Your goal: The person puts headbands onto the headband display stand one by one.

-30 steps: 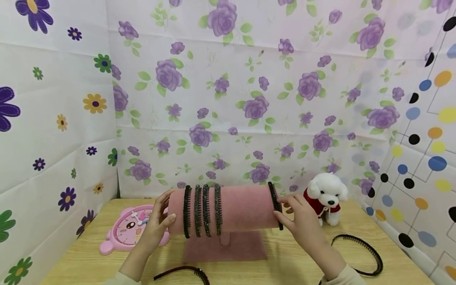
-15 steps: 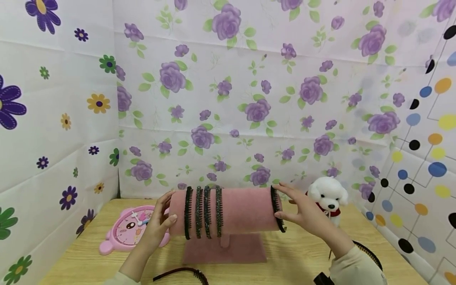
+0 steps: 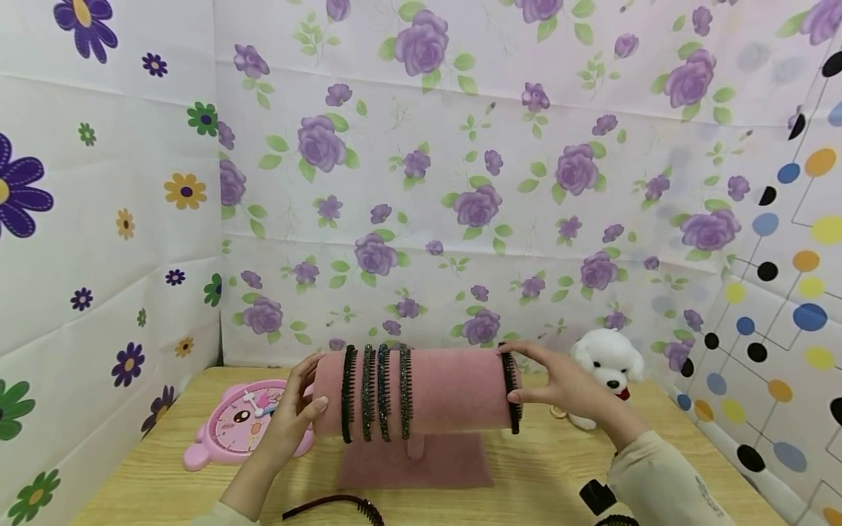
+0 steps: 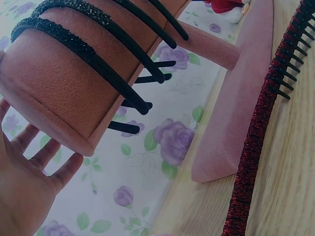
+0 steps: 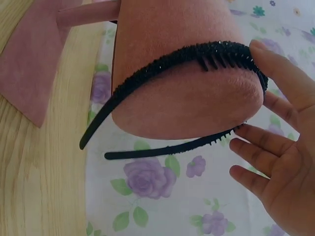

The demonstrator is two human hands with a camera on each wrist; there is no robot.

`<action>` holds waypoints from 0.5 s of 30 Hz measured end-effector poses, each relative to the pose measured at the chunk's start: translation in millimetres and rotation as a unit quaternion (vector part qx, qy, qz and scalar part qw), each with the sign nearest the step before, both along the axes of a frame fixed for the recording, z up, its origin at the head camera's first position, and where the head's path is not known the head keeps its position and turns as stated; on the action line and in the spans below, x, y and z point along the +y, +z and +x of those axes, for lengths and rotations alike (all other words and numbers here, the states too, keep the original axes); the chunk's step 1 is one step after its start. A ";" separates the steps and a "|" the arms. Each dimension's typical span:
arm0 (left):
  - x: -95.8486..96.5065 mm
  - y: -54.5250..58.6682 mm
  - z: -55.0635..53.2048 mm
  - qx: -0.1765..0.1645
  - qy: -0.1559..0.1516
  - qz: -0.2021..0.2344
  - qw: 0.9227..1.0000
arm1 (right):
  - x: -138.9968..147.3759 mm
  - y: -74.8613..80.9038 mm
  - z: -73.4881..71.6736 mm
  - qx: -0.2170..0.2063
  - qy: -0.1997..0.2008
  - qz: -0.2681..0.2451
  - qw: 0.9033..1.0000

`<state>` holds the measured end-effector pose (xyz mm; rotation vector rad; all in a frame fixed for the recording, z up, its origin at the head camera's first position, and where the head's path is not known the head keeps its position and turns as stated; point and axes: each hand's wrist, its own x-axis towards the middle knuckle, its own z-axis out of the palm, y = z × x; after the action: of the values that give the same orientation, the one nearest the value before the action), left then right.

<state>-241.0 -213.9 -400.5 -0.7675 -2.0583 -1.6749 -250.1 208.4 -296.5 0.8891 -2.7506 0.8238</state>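
Observation:
A pink velvet headband stand [image 3: 454, 383] has a horizontal roll on a post and flat base. My left hand [image 3: 289, 413] holds the roll's left end, thumb in front and fingers behind. Several glittery black toothed headbands [image 3: 384, 394] sit side by side on the left half. At the right end, my right hand [image 3: 559, 376] holds another black headband [image 3: 509, 394] between thumb and fingers. In the right wrist view this headband [image 5: 162, 64] arches around the roll's end, its two tips extending past the roll. The thumb rests on its beaded band, the fingertips by its other arm.
A dark red headband [image 3: 335, 499] lies on the wooden table in front of the stand. A pink clock [image 3: 230, 424] lies at the left. Behind my right forearm sits a white plush dog [image 3: 608, 358]. Flower-print cloth [image 3: 408, 190] walls the back.
My right hand shifts up and outward along the right-end headband, its fingers now near the top. That headband tilted, then straightened against the roll's end. The left hand keeps its hold.

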 end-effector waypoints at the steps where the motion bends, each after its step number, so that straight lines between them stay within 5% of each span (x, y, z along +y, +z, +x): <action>1: 0.1 0.1 0.1 -0.001 0.000 -0.001 1.000 | 0.6 -0.1 -0.8 -0.004 0.000 -0.004 1.000; 15: 0.0 0.6 0.7 0.002 0.005 -0.008 1.000 | -5.9 3.3 -8.3 -0.029 0.003 -0.002 1.000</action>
<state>-240.3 -213.9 -399.9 -0.7637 -2.0733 -1.6519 -258.4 202.6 -293.3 0.8882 -2.7968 0.8696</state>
